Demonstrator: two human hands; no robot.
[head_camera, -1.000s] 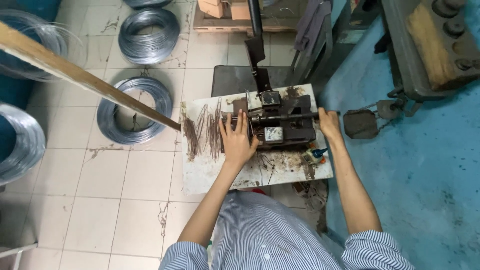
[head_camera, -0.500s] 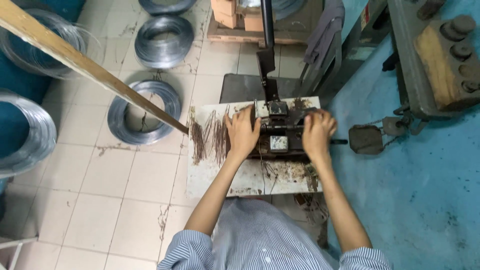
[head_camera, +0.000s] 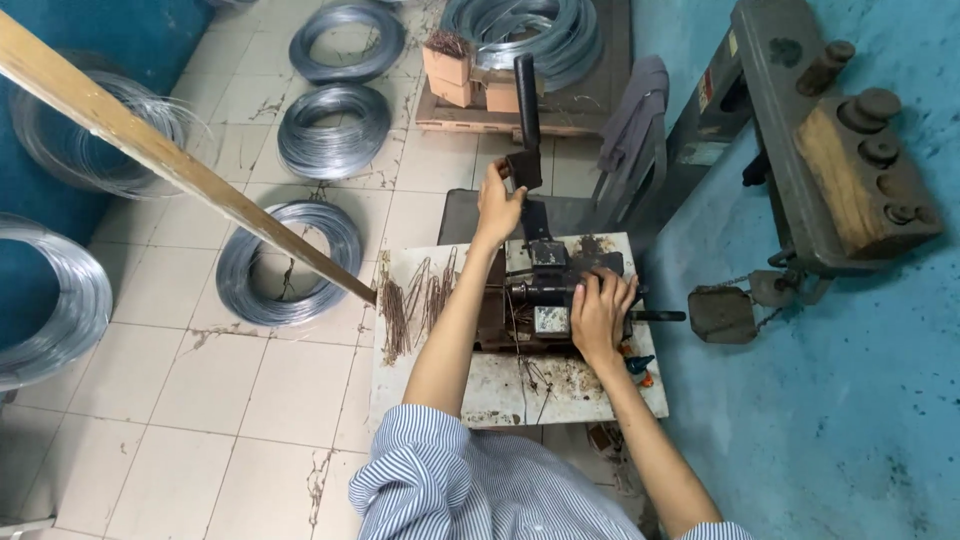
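Observation:
A small dark metal press (head_camera: 545, 290) stands on a stained white worktable (head_camera: 500, 385). Its long black lever (head_camera: 527, 115) rises upright toward the far side. My left hand (head_camera: 497, 203) reaches forward and grips the lever low on its shaft. My right hand (head_camera: 600, 315) rests curled on the right side of the press body, fingers over the metal. A pile of short rusty wire pieces (head_camera: 410, 305) lies on the table to the left of the press.
Several coils of shiny wire (head_camera: 332, 130) lie on the tiled floor at left and back. A long wooden stick (head_camera: 180, 165) slants to the table's left edge. A heavy grey machine (head_camera: 830, 150) stands at right on blue floor. Cardboard boxes (head_camera: 465, 75) sit behind.
My left hand left the wire pieces beside the press and rose to grasp the lever. My right hand moved from the press's right end onto its body. The camera view shifted closer.

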